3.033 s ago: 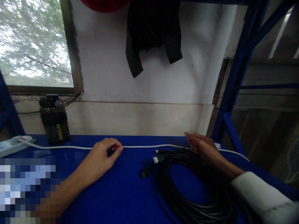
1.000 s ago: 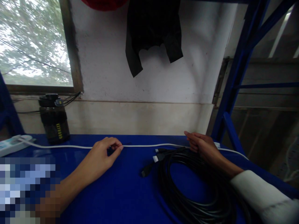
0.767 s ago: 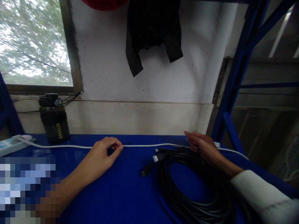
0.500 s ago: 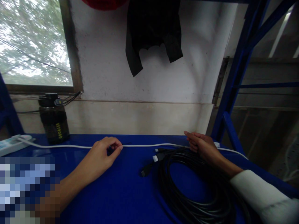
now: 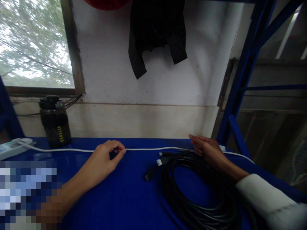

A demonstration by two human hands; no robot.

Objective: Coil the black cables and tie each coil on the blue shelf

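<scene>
A white cord runs across the back of a blue tabletop. My left hand is closed in a pinch on the cord, left of the middle. Farther right, my right hand is closed, its index finger and thumb pressed together beside the cord; what lies between its fingers is too small to make out. Below my right hand lies a thick coil of black cable. Its connectors, one with a white tip, point left, between my hands.
A dark bottle stands at the back left, next to a white power strip. Blue metal posts rise at the right. Black cloth hangs before the wall, with a window at the left.
</scene>
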